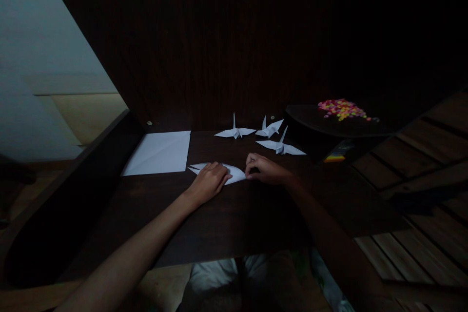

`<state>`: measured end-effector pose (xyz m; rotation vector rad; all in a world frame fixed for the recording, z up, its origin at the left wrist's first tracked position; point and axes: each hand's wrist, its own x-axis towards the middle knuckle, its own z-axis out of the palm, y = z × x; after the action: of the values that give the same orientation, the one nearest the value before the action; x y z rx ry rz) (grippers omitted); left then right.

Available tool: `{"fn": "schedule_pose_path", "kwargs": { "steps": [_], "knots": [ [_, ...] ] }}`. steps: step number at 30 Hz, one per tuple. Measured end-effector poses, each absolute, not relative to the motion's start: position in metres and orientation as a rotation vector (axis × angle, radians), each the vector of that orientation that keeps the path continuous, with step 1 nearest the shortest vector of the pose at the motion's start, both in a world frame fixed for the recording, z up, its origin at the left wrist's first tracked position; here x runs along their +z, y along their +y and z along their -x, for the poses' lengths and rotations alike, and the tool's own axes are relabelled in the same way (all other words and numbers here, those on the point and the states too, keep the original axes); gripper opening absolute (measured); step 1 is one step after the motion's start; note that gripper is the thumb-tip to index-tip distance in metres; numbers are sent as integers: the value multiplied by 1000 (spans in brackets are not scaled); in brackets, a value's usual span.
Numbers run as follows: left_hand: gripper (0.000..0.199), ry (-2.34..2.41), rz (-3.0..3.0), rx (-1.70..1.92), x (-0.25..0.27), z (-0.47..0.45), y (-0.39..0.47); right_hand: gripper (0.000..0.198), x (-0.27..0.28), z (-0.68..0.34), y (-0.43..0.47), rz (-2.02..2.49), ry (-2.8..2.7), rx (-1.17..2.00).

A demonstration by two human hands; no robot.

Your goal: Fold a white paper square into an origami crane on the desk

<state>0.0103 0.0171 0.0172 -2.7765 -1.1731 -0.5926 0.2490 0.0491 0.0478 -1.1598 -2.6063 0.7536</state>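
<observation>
A white folded paper [236,174] lies on the dark tabletop in front of me, long and pointed, with a split end at the left. My left hand [212,178] rests over its middle with the fingers lying flat, covering part of the folds. At the paper's right tip, my right hand [265,168] is closed, thumb and fingers pinching the point. Just beyond stand three finished paper cranes: one crane [235,132] straight ahead, another crane [269,129] to its right, and a nearer crane [281,147] behind my right hand.
A flat white sheet [159,153] with a faint diagonal crease lies at the left, near the raised side panel [73,190]. On a rounded corner shelf [310,122] at the right sits a pile of small colourful pieces [341,108]. A dark upright panel [219,44] closes the back.
</observation>
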Motion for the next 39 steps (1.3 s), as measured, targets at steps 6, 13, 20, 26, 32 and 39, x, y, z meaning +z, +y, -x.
{"fn": "schedule_pose_path", "kwargs": {
  "steps": [6, 13, 20, 26, 32, 39],
  "knots": [
    [20, -1091, 2734, -509, 18, -13, 14, 2, 55, -252, 47, 1157, -2595, 775],
    [15, -1038, 2723, -370, 22, -14, 11, 20, 46, -237, 45, 1218, -2446, 808],
    [18, -1005, 2695, -420, 16, -14, 13, 6, 42, -224, 36, 1421, -2526, 534],
    [22, -957, 2644, -663, 11, -15, 13, 12, 39, -218, 27, 1465, -2644, 200],
    [42, -949, 2653, -694, 6, -16, 18, 20, 31, -216, 24, 1343, -2743, -28],
    [37, -1065, 2721, -603, 10, -16, 18, 24, 34, -212, 17, 1368, -2746, -155]
  ]
}}
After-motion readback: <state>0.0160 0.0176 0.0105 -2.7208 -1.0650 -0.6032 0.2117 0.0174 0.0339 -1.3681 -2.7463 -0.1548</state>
